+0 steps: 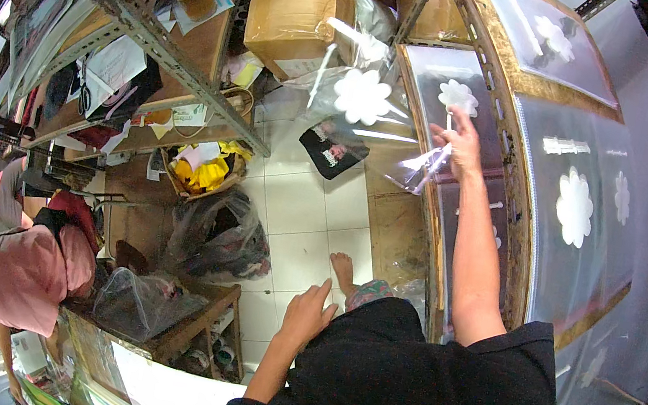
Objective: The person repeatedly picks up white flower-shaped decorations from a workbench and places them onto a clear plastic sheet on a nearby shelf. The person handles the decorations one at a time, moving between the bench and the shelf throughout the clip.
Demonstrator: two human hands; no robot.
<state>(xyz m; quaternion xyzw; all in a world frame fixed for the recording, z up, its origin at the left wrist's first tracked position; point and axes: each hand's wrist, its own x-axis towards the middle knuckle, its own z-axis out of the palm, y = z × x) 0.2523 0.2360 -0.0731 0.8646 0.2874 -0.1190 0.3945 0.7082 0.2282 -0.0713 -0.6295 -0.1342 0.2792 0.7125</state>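
My right arm stretches out to the right, where my right hand (460,146) closes on the crumpled edge of a clear plastic sheet (409,172). The sheet hangs out to the left of the hand and carries a large white flower print (360,96). Just beyond my fingers, a rack shelf holds similar clear sheets with a white flower (459,97). My left hand (309,315) is low beside my body, its fingers stretched out and nothing in them.
Metal shelving (139,29) with papers and cloth stands at the left. Taped cardboard boxes (300,8) are stacked at the back. A folded black garment (332,149) lies on the tiled floor, near a basket of yellow cloth (207,167). Someone in pink (33,271) bends at the lower left.
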